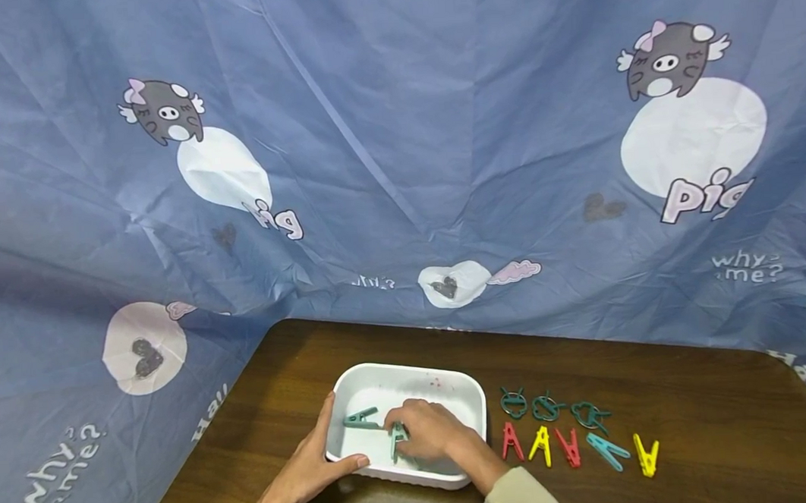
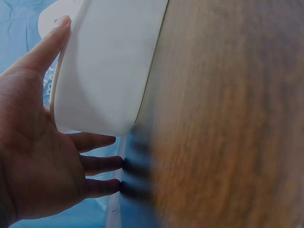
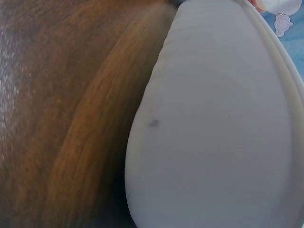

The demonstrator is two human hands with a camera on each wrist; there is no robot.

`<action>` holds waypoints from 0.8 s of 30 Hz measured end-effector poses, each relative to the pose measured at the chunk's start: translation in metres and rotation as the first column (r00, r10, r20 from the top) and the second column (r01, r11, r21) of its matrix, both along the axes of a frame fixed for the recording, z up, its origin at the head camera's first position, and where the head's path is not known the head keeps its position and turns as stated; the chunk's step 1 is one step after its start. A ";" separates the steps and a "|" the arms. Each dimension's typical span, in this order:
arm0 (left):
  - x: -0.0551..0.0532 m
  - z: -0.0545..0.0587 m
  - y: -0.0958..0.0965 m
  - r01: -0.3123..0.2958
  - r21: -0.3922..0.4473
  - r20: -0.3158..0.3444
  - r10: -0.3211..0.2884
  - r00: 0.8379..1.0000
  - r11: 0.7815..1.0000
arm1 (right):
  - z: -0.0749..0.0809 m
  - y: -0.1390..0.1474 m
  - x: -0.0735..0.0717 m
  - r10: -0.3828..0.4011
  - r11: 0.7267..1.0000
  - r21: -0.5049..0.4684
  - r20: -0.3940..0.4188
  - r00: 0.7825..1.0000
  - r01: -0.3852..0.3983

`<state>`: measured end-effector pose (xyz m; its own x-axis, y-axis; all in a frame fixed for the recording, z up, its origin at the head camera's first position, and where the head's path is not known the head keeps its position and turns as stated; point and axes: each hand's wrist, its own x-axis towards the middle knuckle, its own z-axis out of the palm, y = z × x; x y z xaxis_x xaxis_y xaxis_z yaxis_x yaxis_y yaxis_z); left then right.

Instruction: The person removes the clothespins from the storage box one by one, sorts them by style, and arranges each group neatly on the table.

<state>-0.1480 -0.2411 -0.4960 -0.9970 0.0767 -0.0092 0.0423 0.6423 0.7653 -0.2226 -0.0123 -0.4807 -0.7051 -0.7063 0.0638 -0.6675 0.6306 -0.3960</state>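
A white plastic tray point(image 1: 476, 407) stands on the table with my left hand point(image 1: 311, 457) at its near left corner. The thumb lies along the near rim and the straight fingers rest against the left side; in the left wrist view they spread past the corner. My right hand point(image 1: 426, 432) reaches inside, fingers bent, pinching a green clothespin point(image 1: 398, 437) that stands tilted. Another green clothespin point(image 1: 362, 418) lies to its left on the tray floor. In the right wrist view only the tray's outer wall point(image 3: 213, 118) and the table appear; the hand is hidden.
Right of the tray, several clothespins lie in a row, among them a red one point(image 1: 512, 441), a blue one point(image 1: 608, 450) and a yellow one point(image 1: 646, 455). Behind them sit three dark green ring clips point(image 1: 546, 406). A blue printed cloth point(image 1: 385, 169) hangs behind the brown table point(image 1: 698, 403).
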 end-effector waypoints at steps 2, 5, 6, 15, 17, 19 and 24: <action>0.000 0.000 0.000 0.000 -0.001 0.000 0.000 1.000 1.000 | 0.000 0.001 -0.001 -0.004 1.000 -0.003 -0.001 1.000 0.004; 0.000 0.000 0.000 -0.001 -0.002 0.001 0.001 1.000 1.000 | 0.000 0.002 -0.001 -0.006 1.000 -0.009 -0.002 1.000 0.006; 0.000 0.000 0.000 -0.001 -0.002 0.001 0.001 1.000 1.000 | 0.000 0.002 -0.002 -0.006 1.000 -0.011 0.001 1.000 0.006; 0.000 -0.001 0.000 -0.002 0.005 0.006 0.002 1.000 1.000 | 0.001 0.005 -0.003 -0.013 1.000 -0.027 0.037 0.999 0.014; 0.000 0.000 0.000 -0.003 0.002 0.005 0.003 1.000 1.000 | 0.001 0.005 -0.003 -0.018 0.999 -0.028 0.044 0.999 0.019; 0.001 0.000 0.000 -0.003 0.002 0.005 0.003 1.000 1.000 | 0.001 0.005 -0.003 -0.018 0.999 -0.032 0.046 0.999 0.020; 0.000 0.001 0.001 -0.005 0.000 0.006 0.005 1.000 1.000 | 0.002 0.007 -0.005 -0.015 0.998 -0.055 0.051 0.999 0.017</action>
<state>-0.1478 -0.2402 -0.4954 -0.9973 0.0719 -0.0148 0.0349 0.6426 0.7654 -0.2275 -0.0052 -0.4785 -0.7196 -0.6912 0.0665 -0.6357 0.6173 -0.4635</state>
